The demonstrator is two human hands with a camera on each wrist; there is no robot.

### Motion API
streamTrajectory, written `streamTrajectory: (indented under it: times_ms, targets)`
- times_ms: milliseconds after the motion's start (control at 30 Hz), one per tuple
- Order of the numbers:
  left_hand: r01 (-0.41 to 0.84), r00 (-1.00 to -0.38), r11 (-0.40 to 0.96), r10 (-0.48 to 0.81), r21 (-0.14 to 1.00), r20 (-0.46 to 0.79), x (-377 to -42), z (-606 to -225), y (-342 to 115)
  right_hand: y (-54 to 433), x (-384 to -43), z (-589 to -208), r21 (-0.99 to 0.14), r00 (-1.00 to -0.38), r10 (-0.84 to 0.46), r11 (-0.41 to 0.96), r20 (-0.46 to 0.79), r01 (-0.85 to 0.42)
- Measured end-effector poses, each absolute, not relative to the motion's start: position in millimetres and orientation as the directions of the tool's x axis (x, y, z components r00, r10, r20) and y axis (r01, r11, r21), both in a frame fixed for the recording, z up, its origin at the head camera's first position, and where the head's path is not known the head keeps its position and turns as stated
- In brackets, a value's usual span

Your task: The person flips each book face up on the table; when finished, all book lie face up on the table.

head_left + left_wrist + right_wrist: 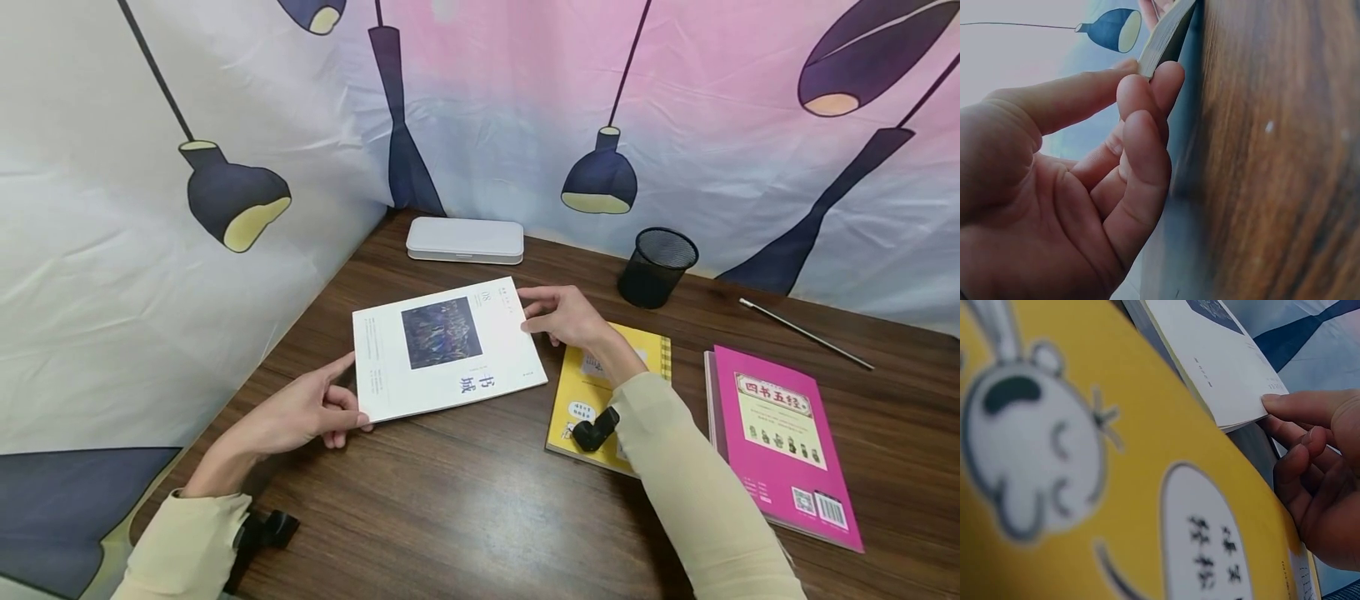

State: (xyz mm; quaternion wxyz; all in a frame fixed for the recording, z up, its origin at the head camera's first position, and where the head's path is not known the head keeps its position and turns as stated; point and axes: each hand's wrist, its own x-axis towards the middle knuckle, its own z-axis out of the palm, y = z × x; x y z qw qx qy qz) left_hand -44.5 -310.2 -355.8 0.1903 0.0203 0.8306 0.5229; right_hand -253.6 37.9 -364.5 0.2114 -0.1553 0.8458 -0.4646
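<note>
A desk (465,500) with 3 books (450,350) suggests a study.

A white case (465,241) lay toward the back of the dark wooden table (465,508), near a patterned cloth (495,108) printed with dark hanging lamps (600,177). To the case's right, a black mesh cup (649,279) stood upright. A slim silvery rod (806,333) lay slantwise beyond a magenta book (757,450), whose cover bore a barcode (830,509). A yellow book (564,427), showing a cartoon face (1029,450) and a speech bubble (1200,544), lay to the magenta one's left, apart from it.
</note>
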Motion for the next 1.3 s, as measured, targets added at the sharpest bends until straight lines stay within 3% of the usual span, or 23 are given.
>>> streamTrajectory:
  times_ms: [567, 1300]
  targets:
    - [-0.202, -0.911, 0.457, 0.237, 0.866, -0.338, -46.1, -356.6, -309.4, 33.0, -253.9, -363.8, -0.821, -0.856, -0.467, 0.564, -0.222, -0.094]
    - [-0.224, -0.902, 0.459, 0.236, 0.86, -0.361, -46.3, -360.0, -309.3, 31.6, -257.1, -359.0, -0.801, -0.83, -0.467, 0.598, -0.304, -0.043]
